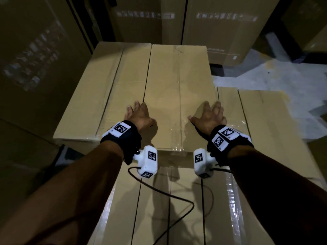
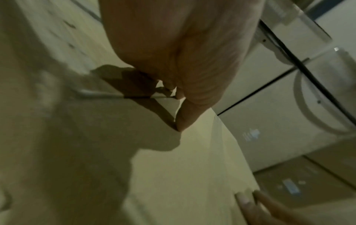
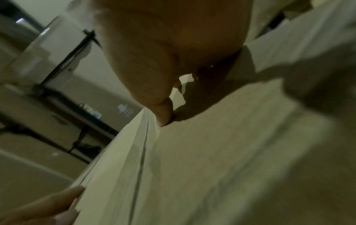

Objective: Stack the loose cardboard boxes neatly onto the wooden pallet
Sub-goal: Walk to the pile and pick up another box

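Observation:
A long tan cardboard box [image 1: 177, 82] lies on top of the stack in front of me, taped along its middle. My left hand [image 1: 139, 114] rests flat on its near left part, fingers spread toward the seam with the neighbouring box [image 1: 115, 82]. My right hand [image 1: 210, 117] lies spread on its near right part, fingertips at the right edge. In the left wrist view the left hand [image 2: 183, 60] has its thumb tip on the box top [image 2: 183, 167]. The right wrist view shows the right hand [image 3: 163, 53] with its thumb on the box [image 3: 212, 144]. No pallet is visible.
Lower boxes [image 1: 177, 209] lie just before me, with a black cable [image 1: 177, 197] hanging over them. Another lower box [image 1: 261, 121] sits to the right. Tall stacked cartons [image 1: 221, 23] stand behind and to the left [image 1: 35, 59]. Pale floor [image 1: 286, 80] shows at the right.

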{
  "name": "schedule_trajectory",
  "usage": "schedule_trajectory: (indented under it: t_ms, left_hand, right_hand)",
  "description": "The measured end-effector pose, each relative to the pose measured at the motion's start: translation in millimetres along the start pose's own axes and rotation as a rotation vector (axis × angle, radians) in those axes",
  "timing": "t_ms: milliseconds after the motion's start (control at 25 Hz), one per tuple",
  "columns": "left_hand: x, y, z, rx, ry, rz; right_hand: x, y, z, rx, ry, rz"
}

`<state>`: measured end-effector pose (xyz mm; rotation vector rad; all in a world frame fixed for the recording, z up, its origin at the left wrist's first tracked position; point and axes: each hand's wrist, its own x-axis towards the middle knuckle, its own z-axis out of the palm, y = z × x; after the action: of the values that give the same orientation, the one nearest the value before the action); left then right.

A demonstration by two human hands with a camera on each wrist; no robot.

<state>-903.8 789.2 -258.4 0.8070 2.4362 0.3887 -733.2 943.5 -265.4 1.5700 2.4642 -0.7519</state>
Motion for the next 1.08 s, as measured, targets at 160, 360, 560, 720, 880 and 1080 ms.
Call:
schedule_trajectory:
  t_ms: [160, 360, 560, 720, 880, 1080]
  left_hand:
    - [-38, -31, 9, 0.160, -0.055, 0.133]
    - [-65, -69, 19, 0.381, -0.103, 0.268]
    - [-66, -77, 33, 0.406, 0.041, 0.301]
    - [-71, -79, 40, 0.436, 0.092, 0.321]
    - [-74, -78, 41, 0.469, 0.113, 0.298]
    - [-77, -81, 41, 0.496, 0.146, 0.305]
  right_hand:
    - [-43, 0, 15, -0.247, -0.089, -0.168]
    - [-90, 3, 35, -0.306, -0.144, -0.274]
    - [-99, 3, 50, -0.352, -0.004, -0.303]
    - [-96, 1, 55, -0.378, 0.047, -0.304]
    - [-96, -2, 52, -0.386, 0.048, -0.302]
    - [-97, -7, 53, -0.400, 0.047, -0.305]
